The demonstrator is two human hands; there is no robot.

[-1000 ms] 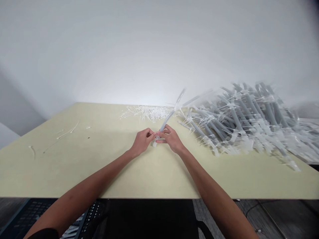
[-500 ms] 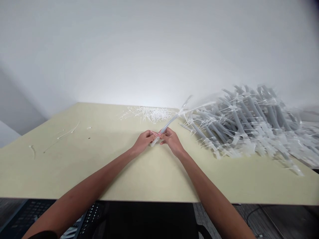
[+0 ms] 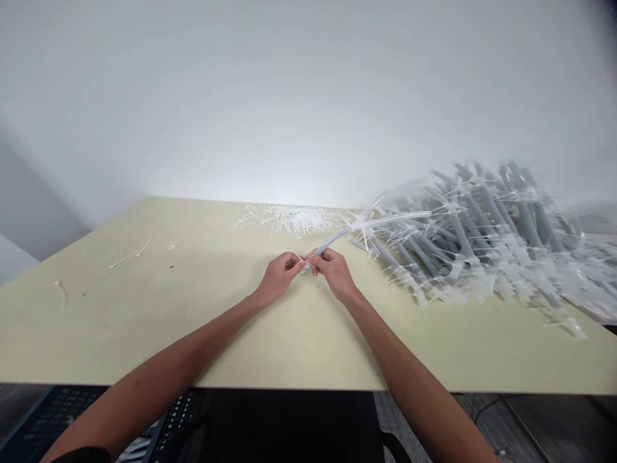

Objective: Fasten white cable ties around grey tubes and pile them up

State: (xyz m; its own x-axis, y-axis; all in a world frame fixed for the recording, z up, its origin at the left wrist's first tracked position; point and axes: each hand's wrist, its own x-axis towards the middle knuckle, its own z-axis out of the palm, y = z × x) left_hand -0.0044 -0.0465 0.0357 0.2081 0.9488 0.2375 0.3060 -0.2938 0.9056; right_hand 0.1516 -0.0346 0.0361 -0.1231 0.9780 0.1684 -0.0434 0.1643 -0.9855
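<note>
A grey tube [image 3: 332, 239] with clear branches at its far end runs from my fingers up and right toward the big pile. My right hand [image 3: 332, 270] is closed around its near part. Fingertips of my left hand [image 3: 281, 275] are pinched at the tube's near end, almost touching the right fingers; what exactly they grip is too small to make out. Thin white ties stick out where the tube branches. Behind my hands lies a heap of white cable ties [image 3: 301, 220].
A large pile of grey tubes [image 3: 467, 225] with clear ends covers the table's right side. Several loose ties [image 3: 128, 257] lie on the left of the pale table [image 3: 159, 341]. Below the front edge stands a dark crate [image 3: 62, 411]; a white wall rises behind.
The tube has shifted right and its branched end has swung lower, toward the pile. My right hand has moved slightly up the tube, and less of its near end shows between my hands.
</note>
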